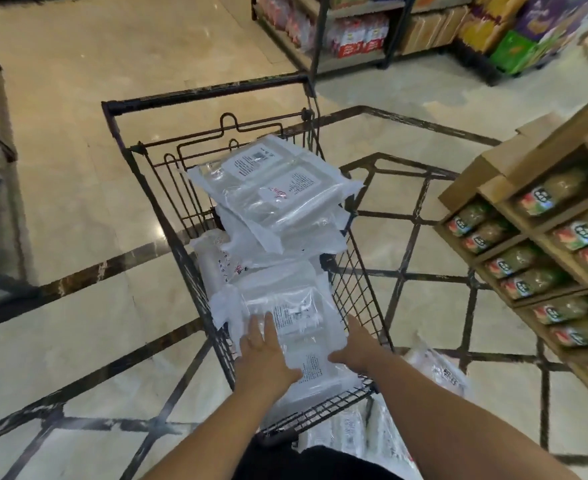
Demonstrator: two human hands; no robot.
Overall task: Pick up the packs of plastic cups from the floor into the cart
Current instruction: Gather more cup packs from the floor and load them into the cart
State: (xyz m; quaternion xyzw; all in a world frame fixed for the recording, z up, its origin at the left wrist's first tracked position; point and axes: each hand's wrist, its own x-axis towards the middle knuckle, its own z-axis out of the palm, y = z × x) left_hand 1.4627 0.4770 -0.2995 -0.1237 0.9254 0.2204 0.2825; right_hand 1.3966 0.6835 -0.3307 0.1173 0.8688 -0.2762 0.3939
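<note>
The pack of plastic cups (299,327) lies at the near end of the cart (358,289), on top of other packs (278,188); a few floor packs (439,370) are left beside it, so the job looks mostly done; the left hand (265,344) lies flat on the pack, fingers straight; the right hand (355,348) presses its edge, fingers likewise straight, gripping nothing.

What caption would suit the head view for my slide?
Left hand and right hand rest on a pack of plastic cups in the wire cart; more packs lie on the floor.
</note>
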